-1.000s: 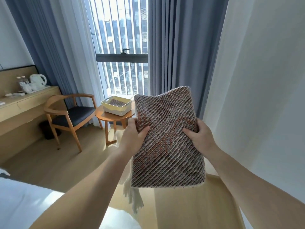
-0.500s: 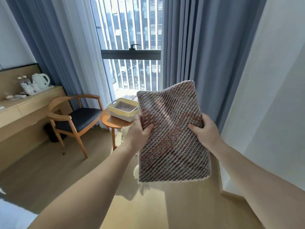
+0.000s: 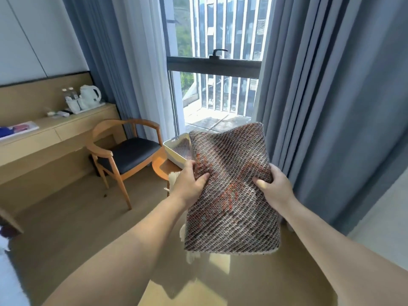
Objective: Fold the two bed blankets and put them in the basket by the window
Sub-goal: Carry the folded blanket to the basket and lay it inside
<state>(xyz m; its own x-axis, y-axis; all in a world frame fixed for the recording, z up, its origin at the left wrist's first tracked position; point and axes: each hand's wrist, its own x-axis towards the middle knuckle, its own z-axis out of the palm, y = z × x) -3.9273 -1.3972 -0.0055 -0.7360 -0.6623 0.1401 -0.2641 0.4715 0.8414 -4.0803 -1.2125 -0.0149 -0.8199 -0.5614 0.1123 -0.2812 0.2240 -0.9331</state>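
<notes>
A folded brown-and-white knitted blanket point(image 3: 231, 195) with white tassels hangs in the air in front of me. My left hand point(image 3: 189, 184) grips its left edge and my right hand point(image 3: 273, 186) grips its right edge. Behind it stands a white basket point(image 3: 174, 154) on a small round wooden table point(image 3: 162, 167) by the window. Another knitted blanket point(image 3: 184, 147) lies inside the basket. The held blanket covers the basket's right part.
A wooden armchair point(image 3: 123, 155) with a dark seat stands left of the round table. A long wooden desk point(image 3: 55, 133) with a kettle point(image 3: 90, 98) runs along the left wall. Blue curtains point(image 3: 320, 107) hang at the right. White bedding point(image 3: 11, 281) shows at the lower left.
I have come closer to the window; basket, table and chair look larger. The held blanket now overlaps the basket's right side. Both hands keep their grip.
</notes>
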